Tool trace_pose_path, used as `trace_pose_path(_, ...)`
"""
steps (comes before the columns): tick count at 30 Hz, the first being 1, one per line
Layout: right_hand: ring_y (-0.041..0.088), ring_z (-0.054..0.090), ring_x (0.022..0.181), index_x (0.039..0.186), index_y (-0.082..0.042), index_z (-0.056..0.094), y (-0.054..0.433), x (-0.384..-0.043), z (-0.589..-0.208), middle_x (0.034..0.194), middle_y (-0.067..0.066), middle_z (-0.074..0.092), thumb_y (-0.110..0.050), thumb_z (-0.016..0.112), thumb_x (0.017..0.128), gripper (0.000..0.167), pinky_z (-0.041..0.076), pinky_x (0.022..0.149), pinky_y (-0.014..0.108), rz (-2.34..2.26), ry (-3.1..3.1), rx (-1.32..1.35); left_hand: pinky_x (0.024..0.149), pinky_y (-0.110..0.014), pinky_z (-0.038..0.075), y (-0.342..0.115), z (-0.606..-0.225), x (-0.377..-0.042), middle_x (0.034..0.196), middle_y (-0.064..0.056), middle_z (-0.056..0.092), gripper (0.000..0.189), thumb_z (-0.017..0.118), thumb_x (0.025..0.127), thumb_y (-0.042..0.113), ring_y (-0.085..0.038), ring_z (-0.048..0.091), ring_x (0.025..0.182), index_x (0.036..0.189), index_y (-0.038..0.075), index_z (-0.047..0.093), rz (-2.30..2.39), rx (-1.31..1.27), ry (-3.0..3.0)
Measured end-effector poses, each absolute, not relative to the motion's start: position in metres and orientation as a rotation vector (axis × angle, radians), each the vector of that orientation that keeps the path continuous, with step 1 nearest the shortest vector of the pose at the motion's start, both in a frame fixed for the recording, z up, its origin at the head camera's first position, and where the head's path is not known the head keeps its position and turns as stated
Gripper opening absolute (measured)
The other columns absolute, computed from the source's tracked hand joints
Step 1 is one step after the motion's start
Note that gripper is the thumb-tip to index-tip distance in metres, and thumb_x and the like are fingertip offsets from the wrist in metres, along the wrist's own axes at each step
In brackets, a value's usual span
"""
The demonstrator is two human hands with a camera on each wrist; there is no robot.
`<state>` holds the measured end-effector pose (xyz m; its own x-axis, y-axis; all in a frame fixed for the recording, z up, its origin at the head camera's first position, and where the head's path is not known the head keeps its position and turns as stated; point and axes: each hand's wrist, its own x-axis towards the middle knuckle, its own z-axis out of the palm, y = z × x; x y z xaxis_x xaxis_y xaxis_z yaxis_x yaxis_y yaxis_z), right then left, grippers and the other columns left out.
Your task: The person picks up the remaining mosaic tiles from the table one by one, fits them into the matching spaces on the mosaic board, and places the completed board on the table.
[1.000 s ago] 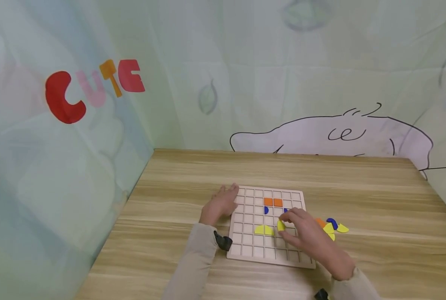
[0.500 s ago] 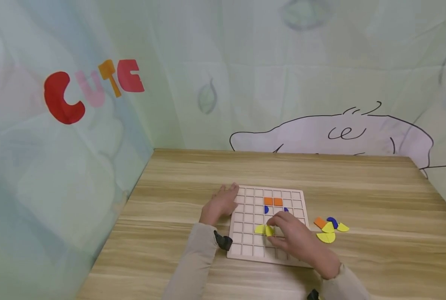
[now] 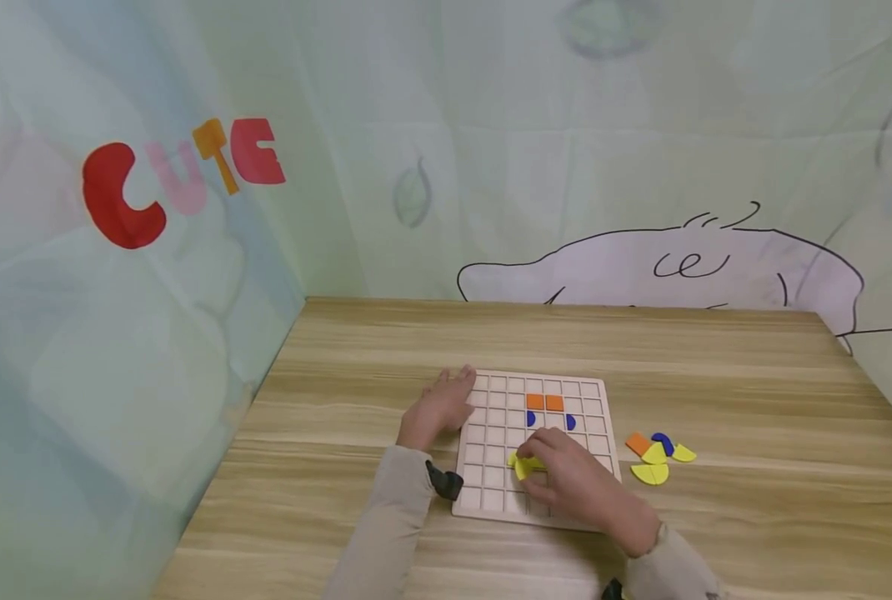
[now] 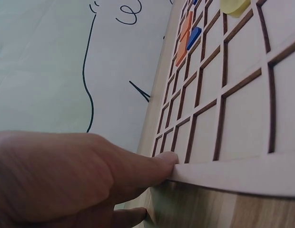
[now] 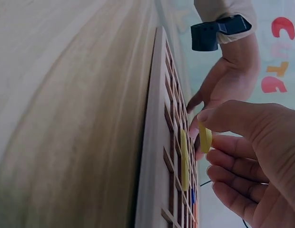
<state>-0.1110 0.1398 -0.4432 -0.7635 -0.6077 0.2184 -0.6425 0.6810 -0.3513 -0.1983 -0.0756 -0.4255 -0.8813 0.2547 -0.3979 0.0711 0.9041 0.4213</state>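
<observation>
A pale wooden grid board [image 3: 483, 457] lies on the table. My left hand [image 3: 437, 410] rests at its left edge, and in the left wrist view a fingertip [image 4: 167, 160] touches the rim. Above the lower middle of the grid, my right hand [image 3: 577, 483] pinches a yellow quarter-circle tile [image 5: 204, 137] between thumb and fingers, clear of the board in the right wrist view. Yellow tiles [image 5: 184, 161] sit in the grid beneath it, partly hidden from the head view. Farther up are two orange square tiles [image 3: 535, 402] and two blue rounded tiles [image 3: 570, 422].
Right of the board lie loose tiles: an orange one [image 3: 637, 444], a blue arc-shaped one [image 3: 663, 442] and several yellow ones [image 3: 650, 474]. The wood-grain table [image 3: 386, 342] meets printed cloth walls [image 3: 356, 167] at its back and left.
My right hand has moved left across the board with the yellow quarter-circle tile, from beside the row of yellow tiles to over its left end. The left hand has stayed put.
</observation>
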Motion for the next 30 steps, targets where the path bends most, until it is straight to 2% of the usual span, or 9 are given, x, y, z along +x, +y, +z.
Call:
trace_pose_path(9,0.013,0.058,0.097,0.102,-0.012,0.069,0.133,-0.109,-0.448,0.103,-0.001,0.063,-0.023,0.077,0.076,0.029,0.053,0.088,0.033,0.577,-2.790,1.095,0.118,-0.057,0.009,-0.075,-0.428,-0.199,0.162,-0.002,0.009,0.060,0.045,0.101,0.018,-0.032,0.002,0.149,0.154,0.011,0.019,0.554,0.226,2.623)
trace_pose_path(21,0.009,0.051,0.084,0.094,-0.013,0.072,0.127,-0.112,-0.453,0.091,-0.006,0.059,-0.017,0.078,0.073,0.022,0.050,0.075,0.025,0.522,-2.698,1.149,0.117,-0.060,0.011,-0.076,-0.427,-0.199,0.161,-0.005,0.011,0.060,0.047,0.100,0.018,-0.034,0.004,0.148,0.153,0.008,0.020,0.530,0.272,2.643)
trace_pose_path(30,0.010,0.049,0.084,0.095,-0.014,0.075,0.127,-0.113,-0.452,0.093,-0.003,0.059,-0.018,0.078,0.074,0.022,0.050,0.075,0.025,0.488,-2.692,1.172,0.117,-0.059,0.012,-0.078,-0.429,-0.201,0.161,-0.004,0.011,0.060,0.047,0.100,0.018,-0.034,0.004,0.148,0.153,0.009,0.019,0.539,0.266,2.642)
